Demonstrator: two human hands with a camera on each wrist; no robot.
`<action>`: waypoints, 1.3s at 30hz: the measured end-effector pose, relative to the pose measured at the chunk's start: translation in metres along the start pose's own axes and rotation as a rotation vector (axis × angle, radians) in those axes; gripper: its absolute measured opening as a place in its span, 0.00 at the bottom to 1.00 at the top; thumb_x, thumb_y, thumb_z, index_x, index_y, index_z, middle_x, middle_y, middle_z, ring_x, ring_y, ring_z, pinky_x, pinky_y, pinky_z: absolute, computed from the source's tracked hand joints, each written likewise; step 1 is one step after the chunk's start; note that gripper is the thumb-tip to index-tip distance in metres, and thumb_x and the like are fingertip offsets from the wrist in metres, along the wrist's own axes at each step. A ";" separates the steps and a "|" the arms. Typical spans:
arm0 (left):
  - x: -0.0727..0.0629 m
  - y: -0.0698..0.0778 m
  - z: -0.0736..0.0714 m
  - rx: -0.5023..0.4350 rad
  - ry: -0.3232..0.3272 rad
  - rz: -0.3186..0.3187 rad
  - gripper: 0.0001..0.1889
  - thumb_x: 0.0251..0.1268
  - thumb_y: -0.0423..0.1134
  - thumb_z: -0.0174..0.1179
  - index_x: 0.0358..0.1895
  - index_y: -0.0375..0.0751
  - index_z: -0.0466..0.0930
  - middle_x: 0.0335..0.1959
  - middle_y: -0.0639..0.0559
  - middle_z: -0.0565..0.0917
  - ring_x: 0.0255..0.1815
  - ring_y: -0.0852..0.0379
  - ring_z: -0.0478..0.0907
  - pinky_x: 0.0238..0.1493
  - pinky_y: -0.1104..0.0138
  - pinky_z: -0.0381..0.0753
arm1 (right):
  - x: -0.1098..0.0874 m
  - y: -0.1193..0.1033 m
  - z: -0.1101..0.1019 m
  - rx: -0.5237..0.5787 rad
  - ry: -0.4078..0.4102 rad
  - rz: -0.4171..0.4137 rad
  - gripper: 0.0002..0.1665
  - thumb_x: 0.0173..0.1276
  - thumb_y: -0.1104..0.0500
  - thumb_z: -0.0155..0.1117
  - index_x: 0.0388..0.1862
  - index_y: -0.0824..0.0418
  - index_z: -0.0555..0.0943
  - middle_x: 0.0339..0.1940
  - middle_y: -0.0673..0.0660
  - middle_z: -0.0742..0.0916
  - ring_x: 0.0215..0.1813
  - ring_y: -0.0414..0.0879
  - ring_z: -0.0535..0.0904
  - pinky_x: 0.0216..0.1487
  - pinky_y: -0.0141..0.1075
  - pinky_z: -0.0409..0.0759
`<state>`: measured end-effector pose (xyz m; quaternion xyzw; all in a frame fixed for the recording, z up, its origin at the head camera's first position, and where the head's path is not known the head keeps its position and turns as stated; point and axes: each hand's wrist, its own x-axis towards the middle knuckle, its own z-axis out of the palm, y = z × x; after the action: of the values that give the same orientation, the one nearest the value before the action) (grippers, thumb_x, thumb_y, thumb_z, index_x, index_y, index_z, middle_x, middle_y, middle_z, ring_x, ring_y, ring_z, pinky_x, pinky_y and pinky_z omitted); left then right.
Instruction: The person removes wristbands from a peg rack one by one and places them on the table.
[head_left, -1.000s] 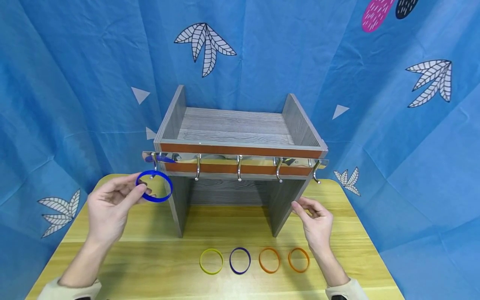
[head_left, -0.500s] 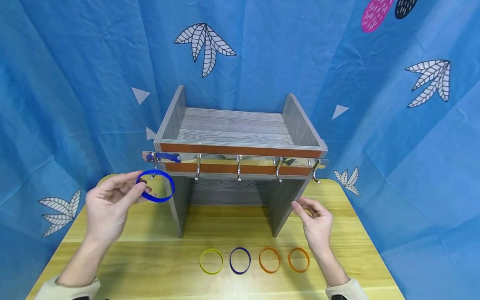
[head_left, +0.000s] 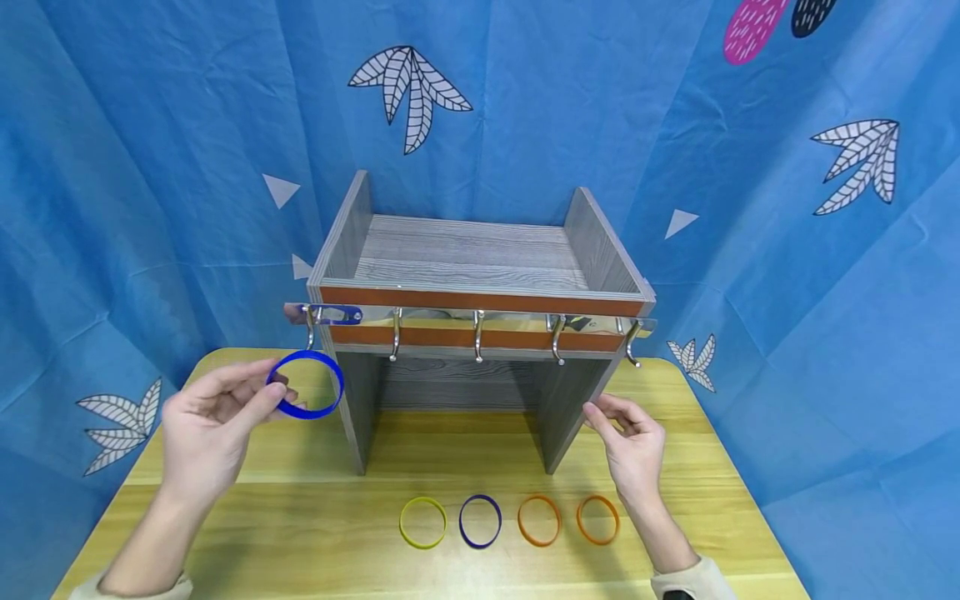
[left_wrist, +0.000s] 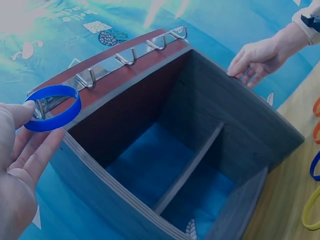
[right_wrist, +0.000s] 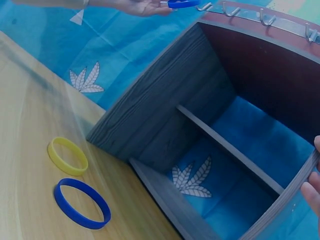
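My left hand [head_left: 213, 421] pinches a blue silicone wristband [head_left: 342, 383] between thumb and fingers. The band is held out just below the leftmost hook [head_left: 310, 327] of a metal hook rail [head_left: 438, 318]. Through the band's loop that hook shows in the left wrist view, but whether they touch I cannot tell. The rail runs along the front of a grey wooden shelf [head_left: 468, 237]. At the shelf's right side panel [head_left: 581, 392], my right hand [head_left: 636, 446] grips the front edge with thumb and fingers.
On the wooden table [head_left: 300, 533] in front of the shelf lie a yellow wristband [head_left: 401, 525], a dark blue wristband [head_left: 500, 523] and two orange ones, in a row. A blue patterned cloth [head_left: 525, 108] hangs behind and at both sides.
The left hand has drawn the blue wristband slightly down and left, so the hook tip no longer shows inside its loop in the head view. The right hand stays put.
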<state>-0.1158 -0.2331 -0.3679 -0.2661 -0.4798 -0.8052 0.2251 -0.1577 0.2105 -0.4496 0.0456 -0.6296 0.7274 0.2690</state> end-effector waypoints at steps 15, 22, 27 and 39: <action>-0.003 0.001 0.002 -0.060 -0.016 0.023 0.20 0.64 0.03 0.46 0.54 0.13 0.80 0.42 0.35 0.92 0.39 0.48 0.93 0.40 0.62 0.95 | 0.000 0.000 0.000 0.009 0.002 0.000 0.08 0.63 0.81 0.70 0.41 0.81 0.84 0.29 0.50 0.91 0.30 0.42 0.90 0.37 0.33 0.95; -0.003 0.002 0.006 -0.033 -0.036 0.031 0.20 0.63 0.04 0.47 0.54 0.13 0.80 0.44 0.36 0.92 0.40 0.49 0.93 0.40 0.63 0.95 | 0.000 0.000 0.000 0.004 0.000 -0.005 0.08 0.63 0.81 0.70 0.41 0.81 0.84 0.29 0.50 0.91 0.30 0.42 0.90 0.36 0.34 0.95; -0.009 0.001 0.004 -0.007 -0.039 0.010 0.21 0.63 0.03 0.47 0.54 0.14 0.80 0.45 0.37 0.92 0.40 0.50 0.93 0.40 0.64 0.95 | 0.000 0.001 0.000 0.006 -0.005 -0.010 0.08 0.63 0.81 0.70 0.41 0.81 0.84 0.29 0.49 0.91 0.30 0.42 0.90 0.36 0.34 0.95; -0.035 -0.012 -0.002 0.228 -0.041 -0.172 0.20 0.66 0.09 0.54 0.55 0.27 0.85 0.46 0.56 0.93 0.41 0.61 0.92 0.39 0.66 0.95 | 0.000 0.002 0.000 0.021 -0.009 -0.022 0.08 0.63 0.81 0.70 0.41 0.81 0.84 0.29 0.50 0.91 0.30 0.41 0.90 0.36 0.33 0.94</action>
<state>-0.0974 -0.2256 -0.3986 -0.2129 -0.5937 -0.7562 0.1744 -0.1591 0.2103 -0.4510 0.0584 -0.6226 0.7308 0.2736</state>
